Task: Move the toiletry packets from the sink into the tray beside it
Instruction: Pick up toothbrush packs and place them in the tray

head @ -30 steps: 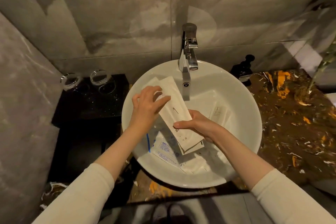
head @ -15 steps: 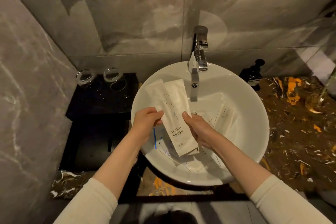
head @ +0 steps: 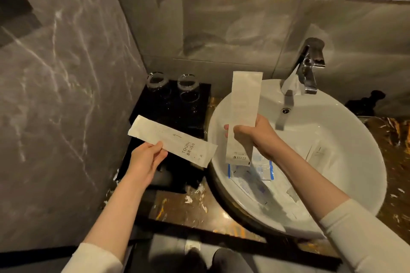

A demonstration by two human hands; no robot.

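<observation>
The left hand [head: 145, 159] pinches the toothbrush packet [head: 172, 141] by one edge above the tray [head: 177, 115]; the right hand [head: 255, 134] grips another packet [head: 243, 117]. The thin pinch may slip, so the toothbrush packet could miss the tray.

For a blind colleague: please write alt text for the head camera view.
Left hand holds a toothbrush packet over the black tray; right hand holds another packet upright over the white sink, where more packets remain.
</observation>
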